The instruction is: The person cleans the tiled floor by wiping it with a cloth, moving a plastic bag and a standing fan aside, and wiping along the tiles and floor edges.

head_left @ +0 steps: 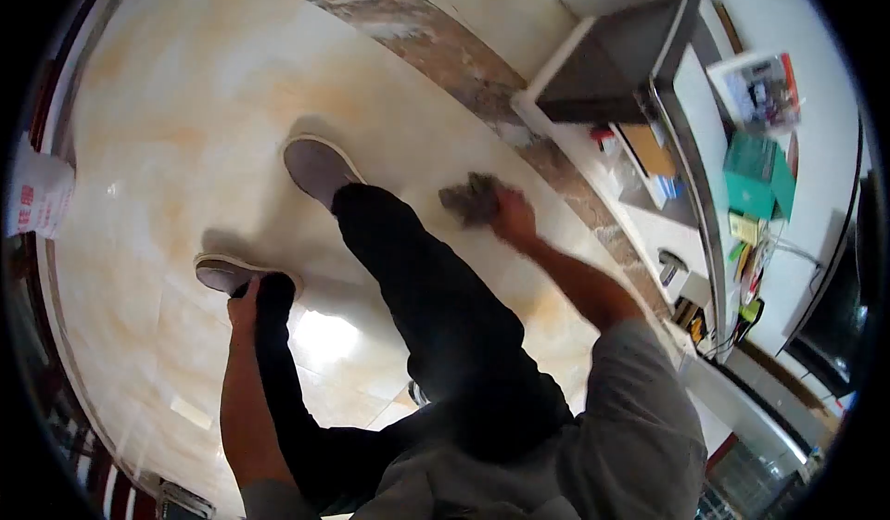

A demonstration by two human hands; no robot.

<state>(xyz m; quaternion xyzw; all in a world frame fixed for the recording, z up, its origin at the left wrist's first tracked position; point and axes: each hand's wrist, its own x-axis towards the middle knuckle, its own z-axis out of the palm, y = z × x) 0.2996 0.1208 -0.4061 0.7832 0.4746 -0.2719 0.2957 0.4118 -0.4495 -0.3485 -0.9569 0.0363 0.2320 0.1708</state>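
My right hand (pixel 514 216) is closed on a crumpled dark grey cloth (pixel 471 201), held out to the right of my legs over the tiled floor. Both hand and cloth are smeared by motion. Down at my left foot, my left hand (pixel 242 310) touches the ankle beside the dark trouser hem and the heel of a grey shoe (pixel 222 274). Most of its fingers are hidden, so its grip does not show. The other grey shoe (pixel 320 170) is on my right foot, farther forward, with its pale sole edge showing.
Glossy cream tiles (pixel 167 121) with a brown marble band (pixel 371 10) cover the floor. To the right stands a white shelf unit (pixel 663 233) holding a green box (pixel 749 175), papers and small items. A white plastic bag (pixel 42 194) with red print is at the left edge.
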